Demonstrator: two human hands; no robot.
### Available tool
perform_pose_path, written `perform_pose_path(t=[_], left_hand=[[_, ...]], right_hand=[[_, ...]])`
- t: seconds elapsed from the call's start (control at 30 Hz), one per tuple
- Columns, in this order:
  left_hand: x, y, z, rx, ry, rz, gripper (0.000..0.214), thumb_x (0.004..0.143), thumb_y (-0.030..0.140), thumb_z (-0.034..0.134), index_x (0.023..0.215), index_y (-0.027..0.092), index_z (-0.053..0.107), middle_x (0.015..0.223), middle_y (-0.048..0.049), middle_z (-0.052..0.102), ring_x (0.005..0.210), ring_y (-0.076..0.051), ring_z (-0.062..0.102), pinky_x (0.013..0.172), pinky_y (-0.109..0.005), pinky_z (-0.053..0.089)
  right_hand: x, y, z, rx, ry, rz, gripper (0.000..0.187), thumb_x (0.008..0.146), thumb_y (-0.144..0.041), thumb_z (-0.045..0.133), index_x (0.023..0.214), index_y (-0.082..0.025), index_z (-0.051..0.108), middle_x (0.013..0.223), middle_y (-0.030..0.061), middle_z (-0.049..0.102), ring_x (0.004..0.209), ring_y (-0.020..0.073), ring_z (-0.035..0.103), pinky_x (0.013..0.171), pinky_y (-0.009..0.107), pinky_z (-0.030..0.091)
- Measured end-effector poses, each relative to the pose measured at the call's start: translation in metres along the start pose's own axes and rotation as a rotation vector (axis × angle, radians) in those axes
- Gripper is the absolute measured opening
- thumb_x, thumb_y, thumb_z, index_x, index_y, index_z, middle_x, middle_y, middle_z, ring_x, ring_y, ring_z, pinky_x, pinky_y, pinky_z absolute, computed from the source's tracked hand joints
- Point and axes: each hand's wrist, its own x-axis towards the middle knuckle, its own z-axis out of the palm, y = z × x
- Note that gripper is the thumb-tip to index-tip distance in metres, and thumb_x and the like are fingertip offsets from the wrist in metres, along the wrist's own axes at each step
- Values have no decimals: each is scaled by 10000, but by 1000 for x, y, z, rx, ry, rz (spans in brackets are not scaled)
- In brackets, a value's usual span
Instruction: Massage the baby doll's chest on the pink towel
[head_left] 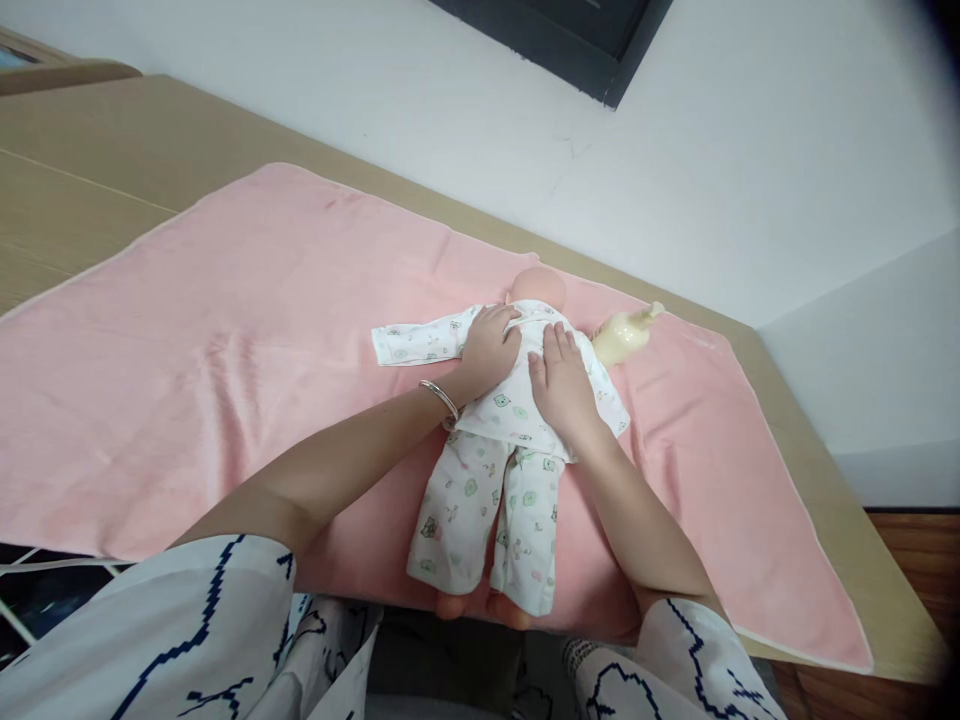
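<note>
A baby doll (pixel 537 287) lies on a pink blanket, its bald head towards the wall and its feet towards me. It has on a white printed shirt (pixel 504 408) and matching trousers (pixel 459 500). My left hand (pixel 491 347) rests on the shirt near the shoulder, where one sleeve (pixel 420 342) stretches out to the left. Flat on the right half of the shirt is my right hand (pixel 564 385), fingers extended. No face shows on the doll. Just right of the shirt is a glossy pale yellow object (pixel 624 335) whose kind I cannot make out.
The pink blanket (pixel 187 330) covers much of a light wooden table (pixel 97 130), with some folds in it. A white wall (pixel 360 90) rises behind, bearing a dark frame (pixel 570 45). The table's right edge runs beside a reddish wooden floor (pixel 911 570).
</note>
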Motion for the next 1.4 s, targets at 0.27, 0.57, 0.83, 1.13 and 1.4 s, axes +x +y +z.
perform_pose_path(t=[0.27,0.57,0.83,1.13,1.4], left_hand=[[1,1,-1,59,-26,-9,328,899,142,412,1108,181,661,1222,-106,700,1206,-247,599,1128,-427,435],[-4,21,-7,315,-145,22,323,974,203,425,1227,90,591,1496,-235,482,1406,-334,451,1185,-508,344],[8,7,-10,355,-257,114,398,967,259,398,1279,94,581,1339,-194,616,1307,-320,518,1162,-507,362],[6,13,-12,402,-272,120,387,967,226,361,1235,59,585,1282,-245,628,1281,-364,536,1128,-544,379],[-20,37,-2,507,-242,181,366,925,129,395,1219,61,603,1288,-260,621,1324,-390,509,1099,-551,396]], right_hand=[[1,-3,-6,-69,-100,-181,605,1021,-454,356,1573,-208,350,1689,99,225,1578,372,89,1232,687,125],[21,32,-3,-56,43,-4,689,1042,-539,227,1555,-97,354,1636,197,323,1552,316,245,1255,599,150],[7,1,-4,-170,83,-15,651,1048,-432,215,1471,4,451,1476,270,527,1437,374,441,1213,609,250],[-1,-11,-4,-83,39,-27,621,1052,-450,250,1493,-69,465,1555,205,461,1502,350,354,1248,579,230],[25,28,-10,58,-5,54,689,1055,-515,194,1541,-64,386,1619,186,366,1550,292,259,1273,499,230]])
